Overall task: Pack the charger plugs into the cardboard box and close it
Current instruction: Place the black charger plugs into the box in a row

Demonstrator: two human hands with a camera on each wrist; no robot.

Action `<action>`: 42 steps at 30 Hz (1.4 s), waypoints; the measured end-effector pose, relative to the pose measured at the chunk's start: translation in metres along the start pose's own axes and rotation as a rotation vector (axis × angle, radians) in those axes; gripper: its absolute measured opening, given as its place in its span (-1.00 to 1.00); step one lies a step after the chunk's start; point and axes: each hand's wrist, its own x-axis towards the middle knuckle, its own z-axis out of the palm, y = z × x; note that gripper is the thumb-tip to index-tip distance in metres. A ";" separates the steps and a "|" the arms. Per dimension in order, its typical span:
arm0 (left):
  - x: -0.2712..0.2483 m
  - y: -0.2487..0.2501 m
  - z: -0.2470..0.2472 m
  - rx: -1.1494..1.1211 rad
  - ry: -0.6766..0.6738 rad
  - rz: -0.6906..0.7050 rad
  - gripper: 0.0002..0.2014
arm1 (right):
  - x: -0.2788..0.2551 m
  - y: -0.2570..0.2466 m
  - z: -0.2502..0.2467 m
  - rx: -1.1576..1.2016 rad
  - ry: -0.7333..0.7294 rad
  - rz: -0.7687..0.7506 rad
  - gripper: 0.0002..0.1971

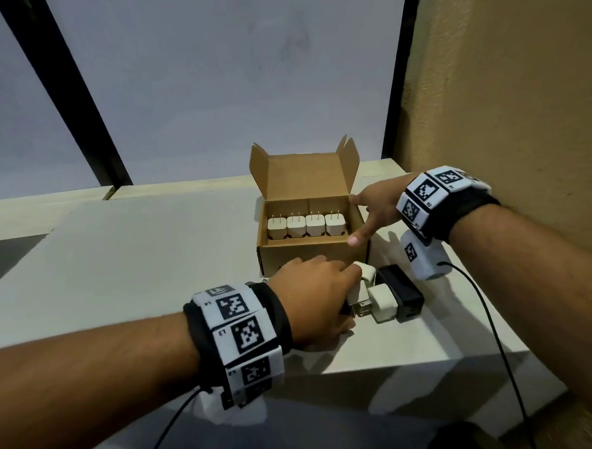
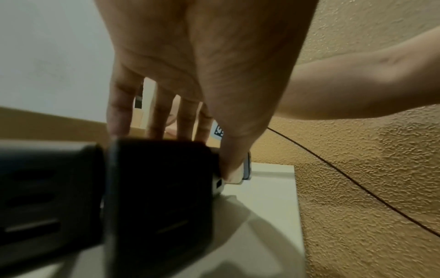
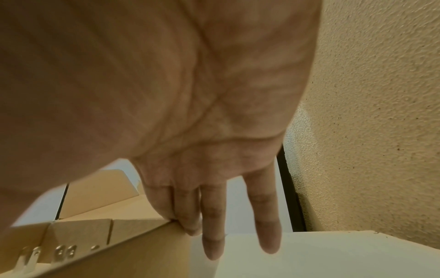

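An open cardboard box (image 1: 310, 258) stands on the white table with its lid raised. Inside it, a row of white charger plugs (image 1: 305, 225) stands with prongs up; the prongs (image 3: 64, 253) show over the wall. In front of the box lie loose plugs: white ones (image 1: 382, 304) and a black one (image 1: 402, 292). My left hand (image 1: 354, 283) reaches over this pile, and its fingers and thumb pinch a white plug (image 2: 220, 185) behind a black plug (image 2: 161, 188). My right hand (image 1: 366, 217) rests on the box's right wall (image 3: 142, 250) with straight fingers (image 3: 266, 225).
A textured tan wall (image 1: 503, 76) rises close on the right. The table's front edge (image 1: 415, 364) lies just beyond the loose plugs. Thin black cables (image 1: 492, 324) hang from both wrists. Bare tabletop (image 1: 135, 260) stretches left of the box.
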 end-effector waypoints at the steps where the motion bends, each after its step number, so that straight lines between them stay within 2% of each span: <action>1: 0.000 -0.002 0.001 -0.009 0.002 0.001 -0.52 | 0.001 0.001 0.000 0.001 0.001 -0.004 0.18; 5: 0.001 -0.015 0.005 -0.080 -0.076 -0.024 -0.31 | 0.005 0.004 0.002 -0.002 0.008 -0.017 0.21; 10: 0.006 -0.020 0.007 -0.101 -0.070 -0.042 -0.24 | 0.009 0.004 0.003 -0.011 0.009 -0.018 0.23; 17: 0.017 -0.009 0.002 -0.040 0.021 0.049 -0.35 | 0.010 0.002 0.003 -0.023 0.003 -0.029 0.21; 22: 0.020 -0.010 0.004 -0.043 -0.105 -0.118 -0.19 | 0.009 0.003 0.003 -0.026 0.011 -0.041 0.19; 27: 0.019 -0.017 -0.005 -0.175 -0.151 -0.142 -0.21 | 0.008 0.003 0.003 -0.027 0.009 -0.046 0.21; 30: 0.016 -0.024 -0.016 -0.256 -0.092 -0.112 -0.18 | 0.007 0.004 0.003 -0.030 0.012 -0.049 0.19; 34: 0.003 -0.039 -0.037 -0.359 0.083 -0.024 -0.05 | 0.007 0.004 0.003 -0.011 0.008 -0.051 0.16; 38: -0.009 -0.061 -0.050 -0.491 0.210 0.016 -0.11 | 0.007 0.004 0.003 -0.001 0.003 -0.046 0.12; 42: 0.003 -0.091 -0.046 -0.419 0.267 -0.092 -0.20 | 0.007 0.004 0.004 0.004 0.002 -0.031 0.18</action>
